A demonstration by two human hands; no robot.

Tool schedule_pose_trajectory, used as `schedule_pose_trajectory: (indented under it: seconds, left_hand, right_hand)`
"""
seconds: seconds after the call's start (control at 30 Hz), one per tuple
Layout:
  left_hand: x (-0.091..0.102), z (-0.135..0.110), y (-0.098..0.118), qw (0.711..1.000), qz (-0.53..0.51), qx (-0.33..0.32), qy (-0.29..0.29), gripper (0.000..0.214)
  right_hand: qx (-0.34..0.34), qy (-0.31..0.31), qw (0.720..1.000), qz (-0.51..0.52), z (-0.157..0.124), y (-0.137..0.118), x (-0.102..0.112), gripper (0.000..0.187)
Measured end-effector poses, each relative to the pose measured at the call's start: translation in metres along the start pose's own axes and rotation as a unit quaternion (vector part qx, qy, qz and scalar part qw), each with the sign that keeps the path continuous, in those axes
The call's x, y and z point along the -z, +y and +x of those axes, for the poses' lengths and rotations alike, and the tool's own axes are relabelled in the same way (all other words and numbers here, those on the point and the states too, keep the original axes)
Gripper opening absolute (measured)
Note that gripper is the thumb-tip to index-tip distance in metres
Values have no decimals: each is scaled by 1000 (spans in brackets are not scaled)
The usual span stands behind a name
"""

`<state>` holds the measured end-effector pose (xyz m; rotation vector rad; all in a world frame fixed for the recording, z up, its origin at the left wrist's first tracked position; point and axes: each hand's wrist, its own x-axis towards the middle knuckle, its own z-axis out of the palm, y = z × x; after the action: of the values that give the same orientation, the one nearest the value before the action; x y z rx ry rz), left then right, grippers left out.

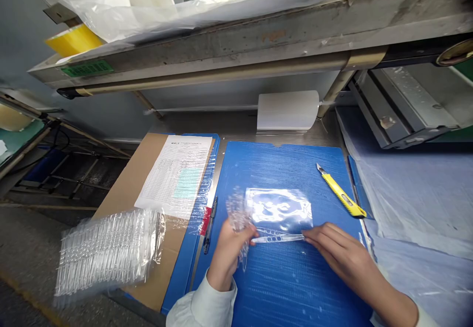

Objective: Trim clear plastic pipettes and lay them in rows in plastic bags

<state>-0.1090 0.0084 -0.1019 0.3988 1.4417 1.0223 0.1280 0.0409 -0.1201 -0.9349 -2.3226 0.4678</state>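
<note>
My left hand (231, 248) is closed around a bunch of clear plastic pieces (238, 209), which stick out above and below the fist. Between my two hands stretches a thin clear plastic strip (279, 238) with round holes in it. My right hand (342, 253) pinches the strip's right end with thumb and fingertips; its left end meets my left thumb. Just behind the strip, a shiny clear plastic sheet or bag (279, 206) lies flat on the blue board (273, 169).
A yellow utility knife (342, 194) with its blade out lies at the board's right. Left are a pen (210, 226), a printed sheet (177, 174) on cardboard (127, 184), and a stack of clear strips (107, 253) at the edge. A metal shelf (236, 41) overhangs the back.
</note>
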Motion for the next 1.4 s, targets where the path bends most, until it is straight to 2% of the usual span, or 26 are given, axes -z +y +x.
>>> schedule_pose_trajectory:
  seconds: [0.07, 0.1, 0.3, 0.5, 0.6, 0.7, 0.8, 0.93, 1.03, 1.1, 1.13, 1.2, 1.27, 1.33, 1.4]
  left_hand:
    - [4, 5, -1, 993, -36, -45, 99, 34]
    - [6, 6, 0, 990, -43, -58, 119, 33]
    - [6, 1, 4, 997, -25, -53, 46, 26]
    - [4, -1, 4, 998, 31, -30, 47, 32]
    - [5, -2, 5, 995, 100, -26, -6, 25]
    - [3, -6, 6, 981, 159, -9, -113, 19]
    - [0, -11, 7, 963, 174, 14, -205, 16]
    - [-2, -15, 13, 955, 174, 28, -237, 16]
    - [0, -15, 17, 953, 169, 34, -248, 16]
    - [2, -12, 16, 962, 142, 40, -231, 21]
    - [4, -9, 15, 974, 112, 36, -195, 25]
    - [6, -3, 12, 997, 26, 8, -74, 30]
    - [8, 2, 9, 998, -54, -17, 35, 34]
    - [10, 3, 7, 994, -92, -10, 61, 36]
    - [11, 2, 6, 994, -99, 8, 45, 37]
  right_hand:
    - [-16, 18, 999, -26, -6, 1, -5, 12]
    - [-26, 28, 999, -38, -9, 1, -8, 11]
    - [-50, 34, 997, -41, -17, 4, -26, 10]
    - [-51, 31, 997, -39, -18, 7, -29, 11]
    - [-49, 8, 997, -67, -17, 8, -26, 12]
    - [-62, 27, 995, -75, -11, 5, -19, 25]
    - [-46, 43, 998, -28, -1, 4, -11, 34]
    - [0, -25, 999, 42, 7, 7, -2, 23]
    - [-10, -69, 996, 60, 7, 9, 1, 18]
    - [-19, -79, 995, 65, 6, 9, 1, 17]
    - [-25, -69, 995, 61, 5, 9, 0, 17]
    - [-41, -30, 998, 37, 3, 9, -2, 16]
    - [-59, 7, 998, 4, 0, 10, -7, 15]
    - [-66, 18, 998, -17, -3, 11, -14, 15]
    - [-63, 13, 998, -27, -5, 12, -20, 15]
